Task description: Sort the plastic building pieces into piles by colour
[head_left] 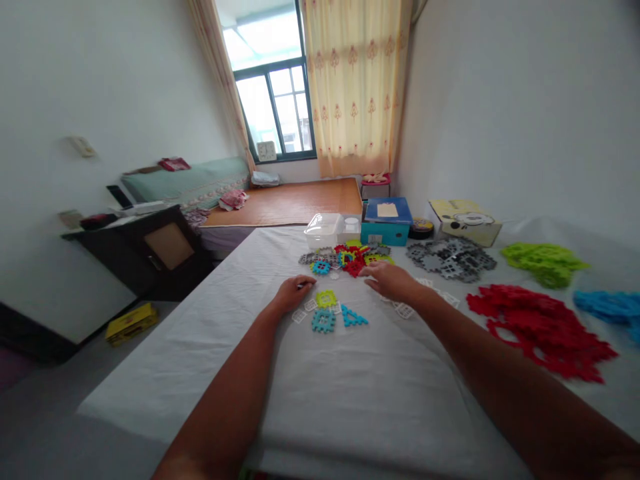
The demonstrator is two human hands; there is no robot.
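Observation:
My left hand (pixel 293 294) rests on the white tablecloth with its fingers curled; whether anything is inside them I cannot make out. Out at the edge of a mixed pile, my right hand (pixel 390 281) has its thumb and fingers a little apart, beside a red plastic building piece (pixel 355 268). A blue round piece (pixel 321 267) lies at the pile's near side. Between my forearms are a yellow-green square piece (pixel 327 298), a teal square piece (pixel 323 321) and a blue triangular piece (pixel 354 317). Clear window-like pieces (pixel 299 316) lie close to my left hand.
Behind the pile stand a clear plastic tub (pixel 323 229) and a blue box (pixel 386 222). A yellow box (pixel 465 222) is farther right. Grey pieces (pixel 453 258), green pieces (pixel 544 261), red pieces (pixel 537 327) and blue pieces (pixel 610 307) are heaped on the right.

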